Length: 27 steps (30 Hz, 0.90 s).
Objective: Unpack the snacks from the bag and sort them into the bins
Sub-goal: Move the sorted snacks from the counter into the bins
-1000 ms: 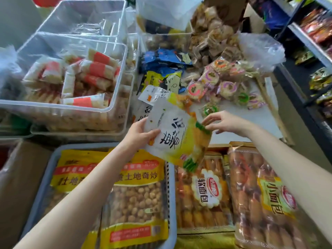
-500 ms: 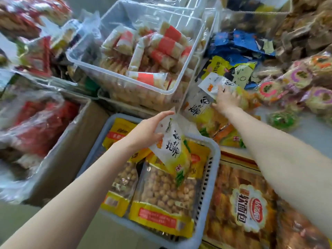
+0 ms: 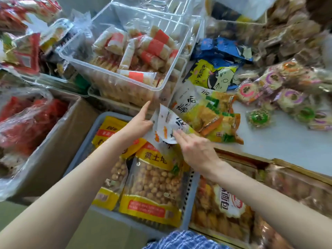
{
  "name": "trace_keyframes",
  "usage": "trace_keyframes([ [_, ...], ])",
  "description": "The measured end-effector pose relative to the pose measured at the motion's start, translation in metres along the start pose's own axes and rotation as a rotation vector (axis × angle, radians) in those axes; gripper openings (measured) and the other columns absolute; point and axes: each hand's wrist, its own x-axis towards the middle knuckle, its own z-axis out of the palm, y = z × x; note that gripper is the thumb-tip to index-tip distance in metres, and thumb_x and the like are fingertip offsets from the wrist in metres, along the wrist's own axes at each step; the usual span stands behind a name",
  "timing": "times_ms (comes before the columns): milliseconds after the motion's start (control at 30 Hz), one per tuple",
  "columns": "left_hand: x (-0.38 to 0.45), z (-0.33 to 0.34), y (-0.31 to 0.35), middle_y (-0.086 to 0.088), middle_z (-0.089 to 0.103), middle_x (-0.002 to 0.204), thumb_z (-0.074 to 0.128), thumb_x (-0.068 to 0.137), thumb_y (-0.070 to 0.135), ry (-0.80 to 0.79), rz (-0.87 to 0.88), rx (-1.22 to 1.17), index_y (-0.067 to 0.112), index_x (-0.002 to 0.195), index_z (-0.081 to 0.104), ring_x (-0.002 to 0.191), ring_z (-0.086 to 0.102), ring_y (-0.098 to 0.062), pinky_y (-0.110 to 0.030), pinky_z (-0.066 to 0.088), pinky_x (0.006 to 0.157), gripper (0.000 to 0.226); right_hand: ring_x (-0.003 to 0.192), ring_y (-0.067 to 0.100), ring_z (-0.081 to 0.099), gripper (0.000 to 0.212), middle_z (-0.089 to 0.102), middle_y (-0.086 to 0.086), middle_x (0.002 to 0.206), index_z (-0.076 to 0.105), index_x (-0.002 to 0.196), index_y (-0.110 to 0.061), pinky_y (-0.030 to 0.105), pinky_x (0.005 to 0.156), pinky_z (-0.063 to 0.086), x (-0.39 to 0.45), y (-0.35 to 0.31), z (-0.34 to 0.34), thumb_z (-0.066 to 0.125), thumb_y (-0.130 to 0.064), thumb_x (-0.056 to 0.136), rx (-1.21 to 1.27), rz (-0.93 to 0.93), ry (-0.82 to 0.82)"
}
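Item: white-and-yellow snack packet (image 3: 166, 127), held over the far edge of the grey basket (image 3: 86, 141), just beside the like packets (image 3: 206, 115) lying on the white table (image 3: 278, 146).

Left hand (image 3: 138, 123): grips the packet's left edge, forefinger stretched out straight.

Right hand (image 3: 195, 150): half a second ago it reached out to the packets on the table; it has since come back, and its straight fingers now rest on the held packet, gripping nothing.

Grey basket: yellow bags of round snacks (image 3: 152, 187).

Clear bin (image 3: 158, 87), beyond: red-and-white wrapped rolls (image 3: 154, 45).
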Motion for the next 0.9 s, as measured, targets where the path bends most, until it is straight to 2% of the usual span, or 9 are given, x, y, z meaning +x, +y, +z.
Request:
trace_keyframes([
  [67, -0.001, -0.002, -0.001, -0.008, 0.038, 0.148, 0.043, 0.099, 0.033, 0.036, -0.061, -0.052, 0.029, 0.151, 0.005, 0.129, 0.044, -0.023, -0.041, 0.039, 0.105, 0.065, 0.074, 0.028, 0.068, 0.051, 0.069, 0.014, 0.110, 0.067, 0.114, -0.006, 0.030, 0.049, 0.054, -0.004, -0.017, 0.014, 0.033, -0.006, 0.076, 0.024, 0.007, -0.130],
  [133, -0.003, -0.002, -0.001, -0.007, 0.039, 0.147, 0.049, 0.095, 0.040, 0.021, -0.070, 0.044, 0.023, 0.151, 0.003, 0.129, 0.045, -0.022, -0.038, 0.040, 0.105, 0.075, 0.083, 0.033, 0.065, 0.046, 0.063, 0.015, 0.122, 0.063, 0.121, -0.011, 0.034, 0.052, 0.055, 0.000, -0.025, 0.015, 0.040, -0.004, 0.082, 0.142, -0.004, -0.246],
  [267, -0.011, 0.001, -0.001, -0.009, 0.067, 0.097, 0.057, 0.089, 0.011, 0.030, 0.072, 0.525, 0.029, 0.151, -0.001, 0.082, 0.063, -0.022, -0.024, 0.044, 0.056, 0.087, 0.123, 0.024, 0.048, 0.038, 0.048, 0.005, 0.142, 0.049, 0.136, -0.020, 0.038, 0.102, 0.042, 0.022, 0.008, 0.000, 0.040, -0.028, 0.100, 0.388, 0.014, -0.479],
  [400, -0.008, 0.004, -0.004, 0.000, 0.045, 0.061, 0.049, 0.091, 0.007, 0.070, 0.117, 0.770, 0.033, 0.150, -0.005, 0.055, 0.047, -0.015, -0.028, 0.038, 0.047, 0.084, 0.124, 0.026, 0.047, 0.037, 0.055, 0.013, 0.132, 0.053, 0.130, -0.006, 0.033, 0.102, 0.035, 0.072, 0.073, -0.006, 0.049, -0.024, 0.097, 0.358, 0.345, -0.314],
  [567, -0.007, 0.003, -0.012, -0.001, 0.043, 0.066, 0.048, 0.095, 0.015, 0.047, 0.131, 0.827, 0.031, 0.150, -0.006, 0.064, 0.051, -0.020, -0.031, 0.042, 0.058, 0.078, 0.141, 0.035, 0.021, 0.097, 0.021, 0.020, 0.152, 0.014, 0.149, -0.005, 0.048, 0.114, 0.023, 0.126, 0.133, 0.052, 0.068, -0.047, 0.080, 0.282, 0.667, -0.514],
  [633, -0.009, 0.005, -0.016, -0.007, 0.053, 0.079, 0.049, 0.095, 0.013, 0.075, 0.135, 0.804, 0.028, 0.151, -0.003, 0.077, 0.057, -0.025, -0.034, 0.046, 0.065, 0.078, 0.140, 0.036, 0.021, 0.104, 0.021, 0.020, 0.153, 0.010, 0.149, -0.004, 0.050, 0.114, 0.021, 0.135, 0.138, 0.072, 0.073, -0.044, 0.077, 0.339, 0.780, -0.466],
  [700, -0.010, 0.007, -0.022, -0.010, 0.058, 0.095, 0.049, 0.092, 0.005, 0.119, 0.143, 0.723, 0.027, 0.151, 0.003, 0.089, 0.058, -0.027, -0.035, 0.045, 0.069, 0.078, 0.134, 0.037, 0.034, 0.085, 0.039, 0.019, 0.144, 0.025, 0.144, -0.006, 0.051, 0.112, 0.022, 0.141, 0.134, 0.085, 0.073, -0.033, 0.079, 0.380, 0.898, -0.325],
  [800, -0.012, 0.006, -0.031, -0.006, 0.051, 0.090, 0.046, 0.087, -0.003, 0.123, 0.136, 0.643, 0.029, 0.150, 0.009, 0.088, 0.056, -0.029, -0.035, 0.041, 0.066, 0.080, 0.120, 0.034, 0.049, 0.040, 0.060, 0.015, 0.122, 0.054, 0.121, -0.011, 0.049, 0.109, 0.023, 0.139, 0.121, 0.076, 0.067, -0.019, 0.084, 0.341, 0.941, -0.142],
  [900, -0.014, 0.004, -0.035, -0.005, 0.050, 0.089, 0.048, 0.086, -0.002, 0.096, 0.151, 0.613, 0.030, 0.150, 0.010, 0.088, 0.056, -0.030, -0.036, 0.042, 0.065, 0.081, 0.109, 0.033, 0.057, 0.023, 0.066, 0.013, 0.108, 0.063, 0.104, -0.014, 0.047, 0.099, 0.041, 0.129, 0.121, 0.041, 0.066, -0.014, 0.081, 0.493, 0.941, 0.058],
])
